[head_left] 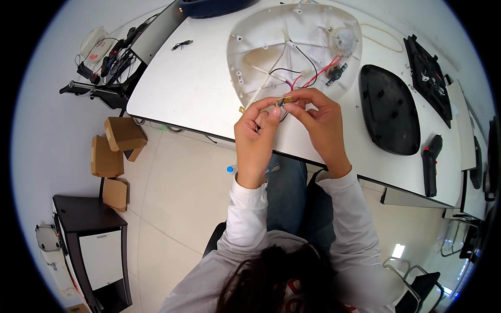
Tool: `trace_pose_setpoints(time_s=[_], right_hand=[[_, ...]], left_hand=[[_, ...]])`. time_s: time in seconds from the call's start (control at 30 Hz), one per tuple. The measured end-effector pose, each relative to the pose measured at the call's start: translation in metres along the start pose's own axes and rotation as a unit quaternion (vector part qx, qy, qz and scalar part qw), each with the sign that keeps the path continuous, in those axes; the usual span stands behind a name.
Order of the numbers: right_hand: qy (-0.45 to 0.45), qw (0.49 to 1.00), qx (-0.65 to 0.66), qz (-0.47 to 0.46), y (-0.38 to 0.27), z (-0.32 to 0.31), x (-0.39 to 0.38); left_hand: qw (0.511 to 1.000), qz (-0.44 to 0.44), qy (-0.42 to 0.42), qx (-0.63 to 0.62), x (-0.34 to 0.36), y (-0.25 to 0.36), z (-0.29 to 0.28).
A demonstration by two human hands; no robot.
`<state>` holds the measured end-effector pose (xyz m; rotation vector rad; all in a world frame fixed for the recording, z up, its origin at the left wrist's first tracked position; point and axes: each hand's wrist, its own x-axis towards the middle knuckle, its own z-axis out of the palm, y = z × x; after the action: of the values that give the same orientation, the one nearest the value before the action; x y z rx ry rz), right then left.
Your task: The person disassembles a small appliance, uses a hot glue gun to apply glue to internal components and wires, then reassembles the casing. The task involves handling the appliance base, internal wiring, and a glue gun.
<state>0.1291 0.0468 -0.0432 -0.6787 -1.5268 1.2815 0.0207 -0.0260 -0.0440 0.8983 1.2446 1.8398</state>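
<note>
Gold part (283,100) held up over the white table (182,99), at the near rim of the white shell (263,23), pinched in the fingertips of both the left hand (255,130) and the right hand (324,117). Apparently in the middle of fine wiring work, with the exact joint hidden by fingers. Next, probably calling for one steadying pinch and one careful adjustment, without tugging the red wires (322,70) behind.

Looks steeply down from the wearer's head (276,279), through the left lens of a side-by-side fisheye pair, near over both hands (255,136) and the counter (180,94), yet wide enough to reach the floor (180,175).
</note>
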Motion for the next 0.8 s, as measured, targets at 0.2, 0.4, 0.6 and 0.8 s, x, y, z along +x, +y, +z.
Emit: trace_pose_setpoints(time_s=[0.2, 0.4, 0.6, 0.8], right_hand=[[-0.051, 0.999, 0.017, 0.010, -0.003, -0.009, 0.006], [-0.068, 0.998, -0.007, 0.016, 0.000, -0.012, 0.003], [-0.059, 0.998, -0.018, -0.009, 0.000, -0.008, 0.001], [-0.068, 0.996, -0.048, -0.046, 0.005, -0.007, -0.002]], left_hand=[[0.997, 0.062, 0.000, 0.047, 0.000, -0.013, -0.002], [0.995, 0.088, 0.025, 0.027, 0.003, -0.022, 0.001], [0.989, 0.123, 0.046, 0.066, 0.002, -0.024, 0.004], [0.983, 0.150, 0.064, 0.090, 0.000, -0.026, 0.007]])
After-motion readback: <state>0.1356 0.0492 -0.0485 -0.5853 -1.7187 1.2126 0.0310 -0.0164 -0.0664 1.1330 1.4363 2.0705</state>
